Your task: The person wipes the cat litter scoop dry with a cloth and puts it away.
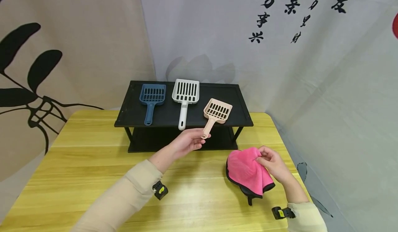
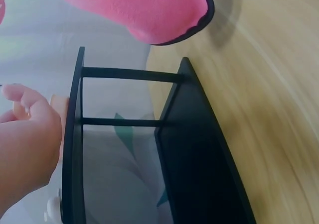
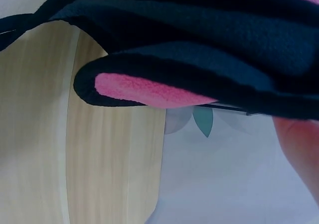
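Three slotted scoops lie on top of a black two-tier shelf [image 1: 230, 97]: a blue scoop [image 1: 151, 97], a white scoop [image 1: 185, 93] and a peach scoop [image 1: 216, 111]. My left hand [image 1: 199, 140] pinches the end of the peach scoop's handle at the shelf's front edge. In the left wrist view the left hand [image 2: 27, 139] sits beside the shelf [image 2: 189, 149]. My right hand [image 1: 264, 158] pinches a pink cloth [image 1: 245, 171] with black trim, which rests on the table at the right. The cloth [image 3: 149, 92] fills the right wrist view.
The shelf stands at the back of a yellow wooden table [image 1: 93, 169], whose rounded right edge is close to the cloth. Printed fabric backdrops [image 1: 311, 69] hang behind and to the right. The shelf's lower tier [image 1: 146, 140] is dark and shows nothing on it.
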Motion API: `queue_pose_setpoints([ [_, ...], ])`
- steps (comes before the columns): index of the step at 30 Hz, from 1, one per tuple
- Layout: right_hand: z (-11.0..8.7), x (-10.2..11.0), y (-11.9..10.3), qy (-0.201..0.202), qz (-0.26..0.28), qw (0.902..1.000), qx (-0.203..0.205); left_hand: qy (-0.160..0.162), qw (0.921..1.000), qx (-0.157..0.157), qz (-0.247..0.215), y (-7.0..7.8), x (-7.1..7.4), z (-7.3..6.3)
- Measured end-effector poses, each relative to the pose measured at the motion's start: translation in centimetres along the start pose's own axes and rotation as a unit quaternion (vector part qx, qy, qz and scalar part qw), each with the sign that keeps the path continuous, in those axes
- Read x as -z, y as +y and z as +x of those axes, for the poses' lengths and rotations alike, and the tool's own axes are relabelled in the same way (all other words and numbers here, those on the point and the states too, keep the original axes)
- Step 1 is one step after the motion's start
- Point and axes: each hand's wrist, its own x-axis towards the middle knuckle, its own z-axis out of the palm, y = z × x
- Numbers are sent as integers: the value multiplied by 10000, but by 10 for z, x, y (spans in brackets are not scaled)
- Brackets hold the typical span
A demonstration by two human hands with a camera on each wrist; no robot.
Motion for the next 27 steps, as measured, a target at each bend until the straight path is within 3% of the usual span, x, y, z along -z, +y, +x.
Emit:
queue_pose_setpoints([
  [11,-1,1,1,57,-124,9998,-131,533,9984,96,-165,1,-14,31],
  [19,-3,2,1,30,-167,9998,-132,564,9931,309,976,-4,-20,36],
  [27,-3,1,1,16,-129,9998,-164,411,9841,516,1649,-6,-21,38],
])
